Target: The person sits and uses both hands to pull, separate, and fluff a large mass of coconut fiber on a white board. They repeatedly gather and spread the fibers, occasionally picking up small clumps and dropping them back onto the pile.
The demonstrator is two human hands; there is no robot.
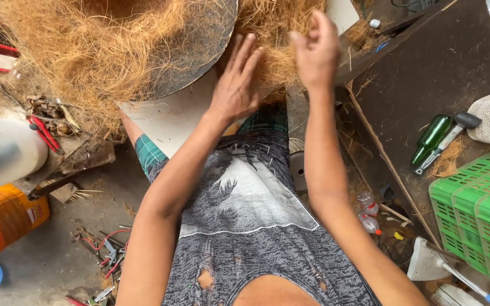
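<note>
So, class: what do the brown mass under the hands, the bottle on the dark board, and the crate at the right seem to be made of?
The brown mass looks like dry plant fibre, perhaps coconut husk: loose, wiry, matte strands. The left hand and right hand hover over it. The bottle looks like green glass: glossy and see-through. The crate looks like moulded green plastic, with an even lattice.

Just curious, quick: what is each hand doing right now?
Left hand: open, fingers spread, against the coconut fibre.
Right hand: loosely curled at the fibre; hold cannot be told.

Dark bench [426, 68], green bottle [431, 137], green crate [483, 209], fibre tufts [444, 158]
</note>
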